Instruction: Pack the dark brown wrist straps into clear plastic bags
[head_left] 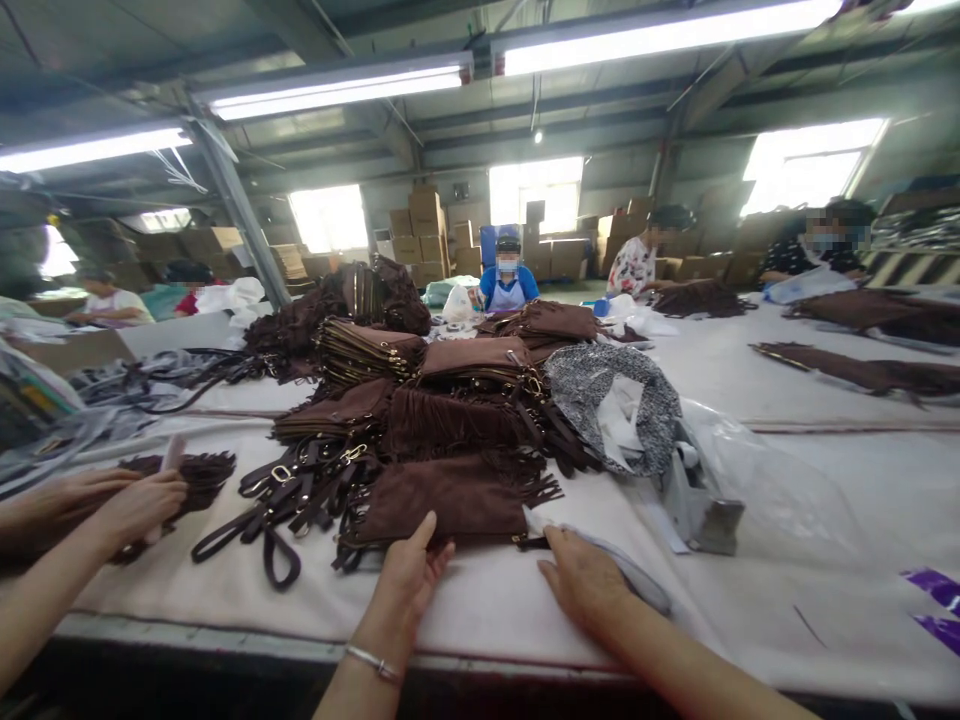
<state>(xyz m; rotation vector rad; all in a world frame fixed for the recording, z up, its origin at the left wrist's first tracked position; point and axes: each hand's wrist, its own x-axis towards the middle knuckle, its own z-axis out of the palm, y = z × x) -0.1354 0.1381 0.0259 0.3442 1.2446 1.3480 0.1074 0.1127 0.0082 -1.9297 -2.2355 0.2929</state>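
Observation:
A brown fringed pouch lies flat on the white-covered table. At its near edge is my left hand, thumb on top and fingers curled beneath the edge, gripping it. My right hand is at the pouch's right corner, fingers bent over a dark strap end and a whitish sheet; its fingertips are partly hidden, so its hold is unclear. Beyond the pouch rise stacks of similar brown pouches with gold zippers. Dark wrist straps with gold clips lie to its left.
Another person's hands work on a brown fringed piece at the left. Right of the stacks sit a speckled black-and-white bundle, a grey metal tool and clear plastic. Several people sit across the table.

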